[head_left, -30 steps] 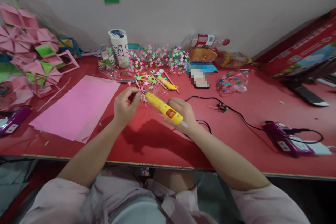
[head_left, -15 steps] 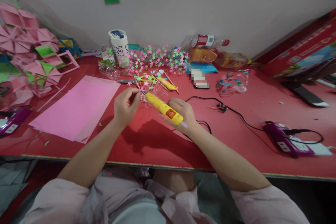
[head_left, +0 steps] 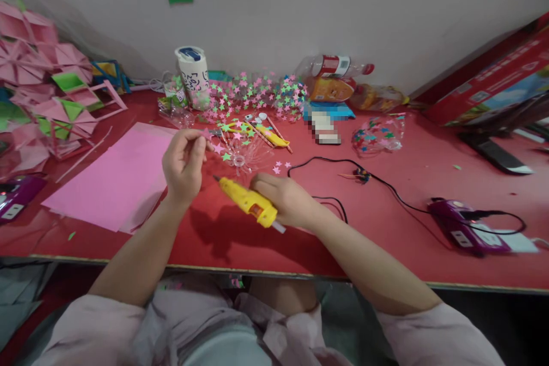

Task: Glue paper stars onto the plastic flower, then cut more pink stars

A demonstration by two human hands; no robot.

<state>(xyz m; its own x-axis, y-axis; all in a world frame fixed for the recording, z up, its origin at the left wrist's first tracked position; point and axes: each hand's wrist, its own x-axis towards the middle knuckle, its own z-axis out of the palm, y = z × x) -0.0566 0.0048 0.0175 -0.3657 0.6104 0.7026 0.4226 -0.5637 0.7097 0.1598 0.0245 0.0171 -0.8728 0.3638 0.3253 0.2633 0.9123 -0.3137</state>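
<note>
From afar, I am watching the right hand (head_left: 287,197) gripping a yellow glue gun (head_left: 245,200) to the right of the pink paper (head_left: 111,177). The nozzle (head_left: 216,178), a moment ago meeting the left hand (head_left: 182,167), is now pointing clear of it as that hand is shifting toward the paper; gluing is apparently pausing. I cannot tell whether the left fingertips are closing on anything.
</note>
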